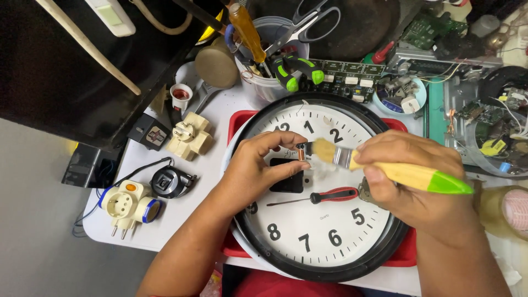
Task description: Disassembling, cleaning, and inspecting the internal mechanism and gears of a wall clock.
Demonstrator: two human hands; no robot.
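A round wall clock (322,234) with a black rim and white face lies flat on a red tray (237,122). My left hand (258,170) pinches a small part with a copper coil (301,153) between thumb and fingers, above the clock's middle. My right hand (410,179) grips a paintbrush (385,168) with a yellow and green handle; its bristles touch the coil part. A black clock movement (287,181) shows under my left hand. A small screwdriver (324,197) with a red and black handle rests on the clock face.
Cream plug adapters (190,137) (127,204) and a black adapter (148,133) lie at the left on the white table (192,192). A tub (269,82) of tools with scissors (308,25) stands behind the clock. Circuit boards (352,74) and electronic parts crowd the right.
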